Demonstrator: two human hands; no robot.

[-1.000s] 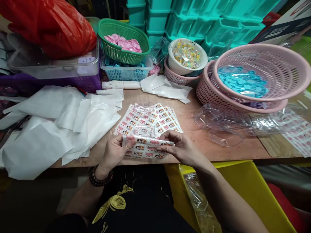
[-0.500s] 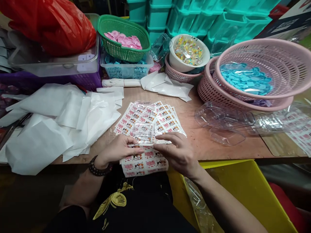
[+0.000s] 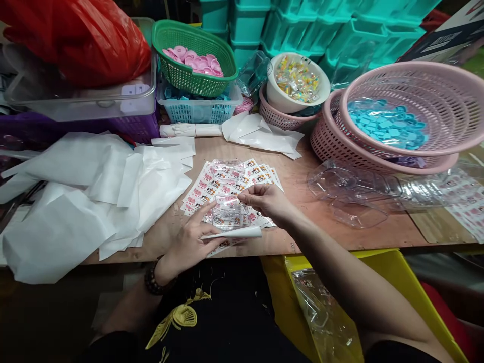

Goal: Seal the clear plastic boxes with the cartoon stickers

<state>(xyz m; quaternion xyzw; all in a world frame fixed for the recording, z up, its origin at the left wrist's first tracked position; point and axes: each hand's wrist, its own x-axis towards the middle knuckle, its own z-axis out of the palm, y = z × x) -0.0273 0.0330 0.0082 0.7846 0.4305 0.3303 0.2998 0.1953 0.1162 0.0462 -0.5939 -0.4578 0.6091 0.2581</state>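
Clear plastic cases (image 3: 229, 220) lie on a fan of printed sticker sheets (image 3: 196, 194) with cartoon cats and pink lettering. My left hand (image 3: 192, 237) has the curled near sheet (image 3: 242, 233) between its thumb and fingers, and its index finger reaches up beside the nearer case. Over the far end of that case, my right hand (image 3: 264, 200) is pinched; whatever its fingertips hold is too small to make out. Another clear case (image 3: 227, 169) rests further back on the sheets.
White backing papers (image 3: 64, 217) are heaped at left. Clear plastic shells (image 3: 351, 186) lie at right below pink baskets (image 3: 408, 108) with blue pieces. A green basket (image 3: 192, 58) of pink pieces and a white bowl (image 3: 321, 91) stand behind. A yellow bin (image 3: 393, 292) sits below the table edge.
My right hand has moved up and inward from the near sheet's right side and is now pinched over the case. The near sheet's edge has curled up, its white back showing.
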